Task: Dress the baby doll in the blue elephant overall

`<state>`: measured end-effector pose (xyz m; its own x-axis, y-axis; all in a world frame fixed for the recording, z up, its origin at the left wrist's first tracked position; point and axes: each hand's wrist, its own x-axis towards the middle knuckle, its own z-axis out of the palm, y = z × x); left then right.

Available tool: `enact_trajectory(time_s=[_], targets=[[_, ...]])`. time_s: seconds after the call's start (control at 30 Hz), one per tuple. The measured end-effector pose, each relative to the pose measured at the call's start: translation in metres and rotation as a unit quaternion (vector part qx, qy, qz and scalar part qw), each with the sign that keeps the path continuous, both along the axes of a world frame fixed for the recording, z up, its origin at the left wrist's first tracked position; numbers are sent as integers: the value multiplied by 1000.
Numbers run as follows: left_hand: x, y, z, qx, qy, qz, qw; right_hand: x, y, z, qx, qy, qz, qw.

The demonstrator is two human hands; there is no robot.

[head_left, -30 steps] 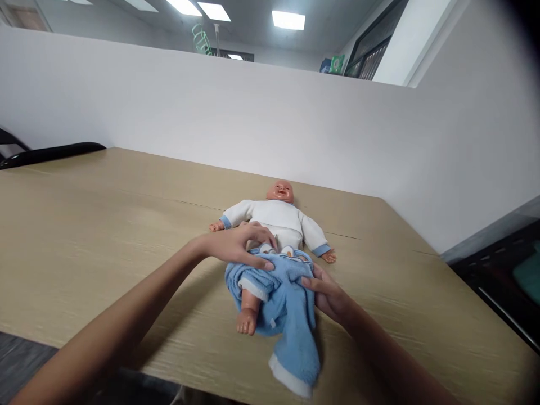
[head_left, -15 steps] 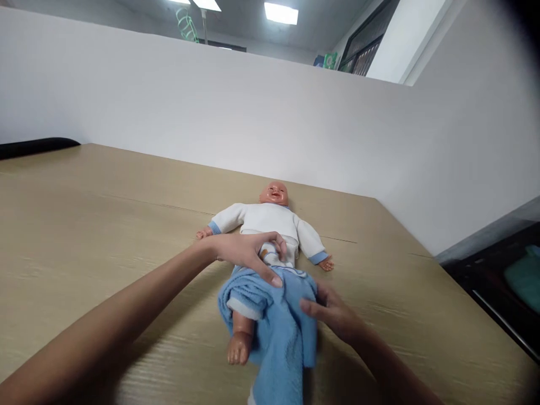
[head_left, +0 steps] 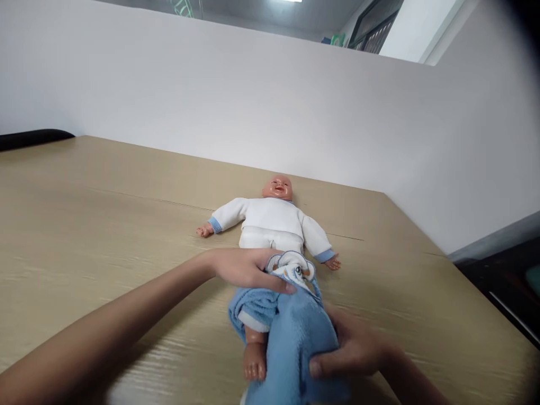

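A baby doll (head_left: 273, 215) lies on its back, head away from me, in a white top with blue cuffs. Blue fleecy trousers (head_left: 297, 332) with a white patterned bib-like panel (head_left: 293, 264) are around its legs. One bare foot (head_left: 254, 360) sticks out of the bunched left trouser leg; the other foot is hidden in the cloth. My left hand (head_left: 248, 269) is closed on the upper edge of the trousers, thumb on top, other fingers hidden beneath. My right hand (head_left: 358, 340) grips the right trouser leg from the side, its thumb over the cloth.
The doll rests on a wide wood-coloured table (head_left: 126, 225). A white partition (head_left: 236, 101) rises behind the table. At the left edge is a black rounded object (head_left: 34, 139), and a dark object (head_left: 502, 275) stands beyond the right edge.
My left hand has closed on the trousers' upper part and lifted the panel off the doll's belly. My right hand has moved down and taken hold of the right leg. The camera has tilted down.
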<state>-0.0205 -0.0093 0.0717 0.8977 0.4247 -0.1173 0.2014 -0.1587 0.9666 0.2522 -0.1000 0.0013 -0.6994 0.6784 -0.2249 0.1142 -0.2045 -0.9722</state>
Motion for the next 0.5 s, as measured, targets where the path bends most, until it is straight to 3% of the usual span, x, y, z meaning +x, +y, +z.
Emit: enact_trajectory(time_s=[0.07,0.2,0.27,0.37,0.5], targets=[[1,-1,1,-11,20,-39,999,0,0,-2,-29,31,-40,998],[4,3,4,-45,39,-95,994,-4,5,-11,-27,61,-223,973],[7,7,3,-73,36,-113,990,-6,7,-13,-42,48,-248,967],[12,16,-6,-75,51,-124,988,-5,11,-8,-29,21,-206,978],[13,26,-25,-88,29,-123,988,-1,10,7,-20,-3,-13,1000]])
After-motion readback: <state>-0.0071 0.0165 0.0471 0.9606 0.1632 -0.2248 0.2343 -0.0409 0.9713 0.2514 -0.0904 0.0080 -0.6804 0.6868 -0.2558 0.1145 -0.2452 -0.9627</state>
